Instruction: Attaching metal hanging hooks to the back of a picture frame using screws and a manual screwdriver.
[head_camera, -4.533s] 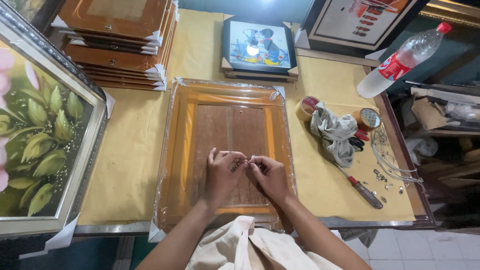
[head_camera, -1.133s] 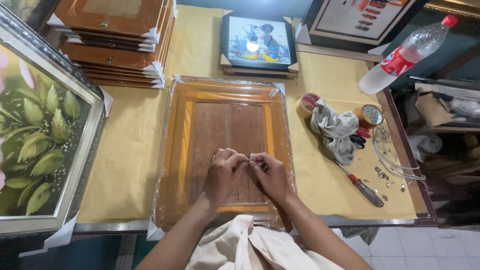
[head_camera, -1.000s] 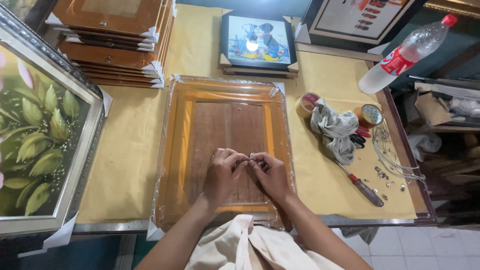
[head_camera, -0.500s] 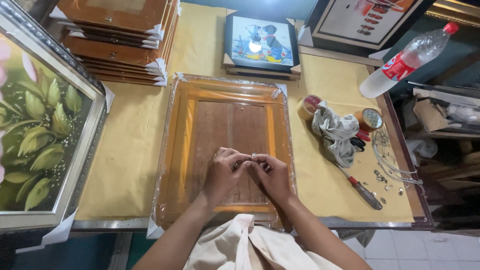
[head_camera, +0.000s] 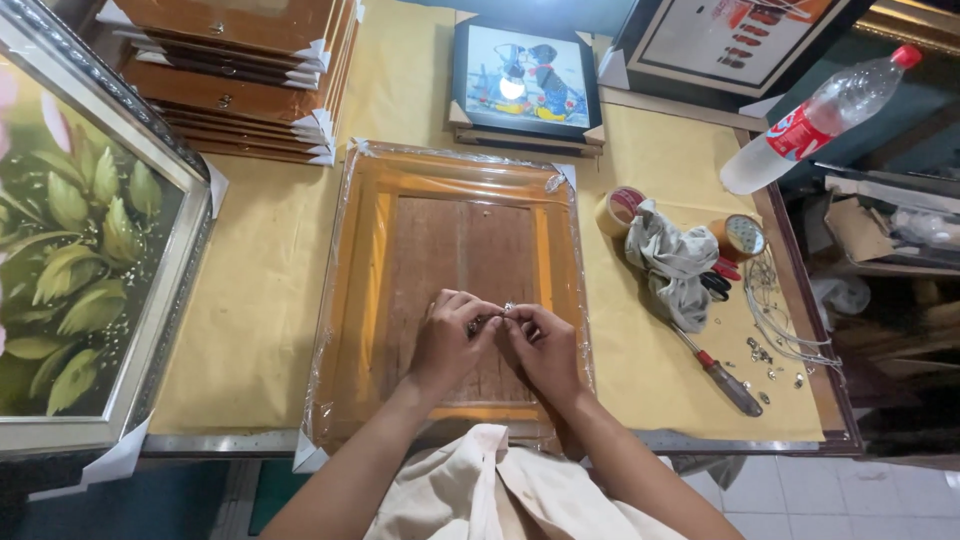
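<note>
1. While the plastic-wrapped frame (head_camera: 450, 290) lies face down, left hand (head_camera: 447, 342) and right hand (head_camera: 542, 348) meet over its backboard, fingertips pinched around a tiny metal fitting (head_camera: 497, 314).
2. Right of the frame: grey rag (head_camera: 672, 260), screwdriver (head_camera: 718, 372).

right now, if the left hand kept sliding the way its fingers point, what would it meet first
The left hand points up and to the right, so it would most likely meet the right hand at once: their fingertips already pinch a small metal piece together over the frame back. Depth is hard to judge.
</note>
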